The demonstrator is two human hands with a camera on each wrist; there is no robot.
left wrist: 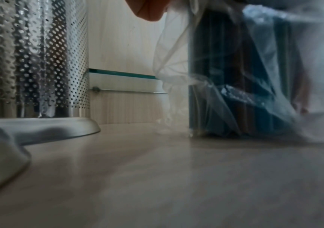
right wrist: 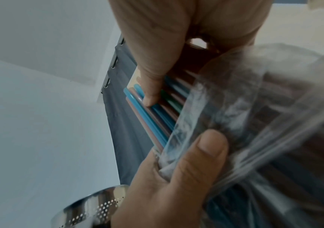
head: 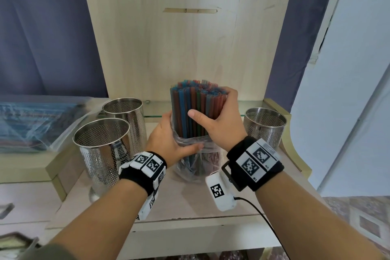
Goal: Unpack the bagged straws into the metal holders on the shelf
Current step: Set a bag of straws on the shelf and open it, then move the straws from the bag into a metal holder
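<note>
The straws [head: 195, 104] stand upright between my hands, my right hand [head: 219, 120] wrapped round their bare tops and my left hand [head: 168, 141] gripping the clear bag [head: 194, 162] bunched below.

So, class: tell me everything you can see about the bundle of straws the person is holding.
The bundle of straws stands upright at the middle of the shelf, between the metal holders. The straws look like thin plastic tubes in blue, reddish-brown, pink and green, packed tight. Their upper half is bare; the lower half sits in a crumpled clear plastic bag. The right hand grips the bare part, while the left hand holds the bag's bunched edge.
</note>
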